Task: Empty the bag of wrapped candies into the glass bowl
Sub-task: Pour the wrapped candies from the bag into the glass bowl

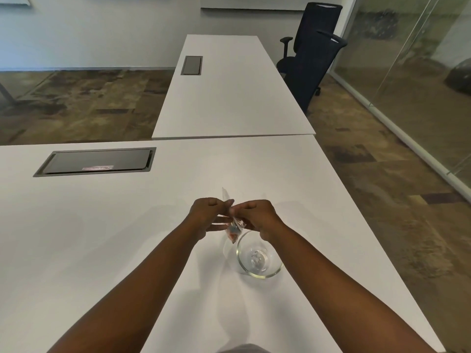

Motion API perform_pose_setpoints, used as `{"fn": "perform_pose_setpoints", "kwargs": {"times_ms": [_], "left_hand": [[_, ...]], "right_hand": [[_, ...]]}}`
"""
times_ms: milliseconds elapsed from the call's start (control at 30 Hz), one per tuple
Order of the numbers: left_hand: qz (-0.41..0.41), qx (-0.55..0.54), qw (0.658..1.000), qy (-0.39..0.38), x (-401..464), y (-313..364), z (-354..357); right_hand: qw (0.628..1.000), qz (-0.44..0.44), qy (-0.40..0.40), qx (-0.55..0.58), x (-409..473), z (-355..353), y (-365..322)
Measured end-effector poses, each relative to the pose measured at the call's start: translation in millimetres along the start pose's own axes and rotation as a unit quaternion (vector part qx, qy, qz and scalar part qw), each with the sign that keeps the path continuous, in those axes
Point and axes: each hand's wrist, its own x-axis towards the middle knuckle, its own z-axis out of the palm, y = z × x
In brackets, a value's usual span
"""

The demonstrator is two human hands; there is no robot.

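The small clear plastic bag of wrapped candies (pixel 233 229) is pinched at its top by left hand (pixel 207 215) and right hand (pixel 256 215), just above the empty round glass bowl (pixel 258 258). Opening seems underway; tipping over the bowl is called for next.

Two white tables (pixel 76 238) (pixel 229 93) stood end to side, each with a dark recessed cable hatch (pixel 95 161) (pixel 192 65). Two black mesh office chairs (pixel 309 70) waited by a glass partition (pixel 413 72). Mottled brown carpet tiles (pixel 76 103) met a pale wall (pixel 102 29).
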Motion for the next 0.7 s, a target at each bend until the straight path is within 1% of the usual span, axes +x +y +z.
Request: {"fn": "perform_pose_setpoints", "kwargs": {"times_ms": [67, 100, 167, 233, 300, 367, 600, 700], "left_hand": [[0.003, -0.018, 1.000, -0.022, 0, -2, -1], [0.006, -0.016, 0.999, -0.030, 0, -2, -1], [0.010, -0.011, 0.999, -0.041, 0, -3, 1], [0.015, -0.021, 0.999, -0.041, 1, -3, 4], [0.022, -0.027, 0.999, -0.038, 2, -3, 9], [0.028, -0.023, 0.999, -0.034, 2, -4, 13], [-0.005, -0.021, 0.999, -0.032, 0, 2, 20], [0.007, -0.014, 0.999, -0.034, 0, 1, 27]], "right_hand": [[0.998, 0.027, -0.024, 0.052, 0, -2, 0], [0.997, 0.038, -0.029, 0.058, 2, -1, 0], [0.998, 0.043, -0.027, 0.034, 3, 3, 0], [0.996, -0.010, 0.020, -0.081, 3, 9, 1], [0.971, -0.088, 0.071, -0.211, 0, 13, 3], [0.950, -0.129, 0.087, -0.270, -2, 15, 4], [0.946, -0.158, 0.089, -0.269, -2, 16, 4], [0.950, -0.157, 0.098, -0.251, -2, 17, 3]]}}
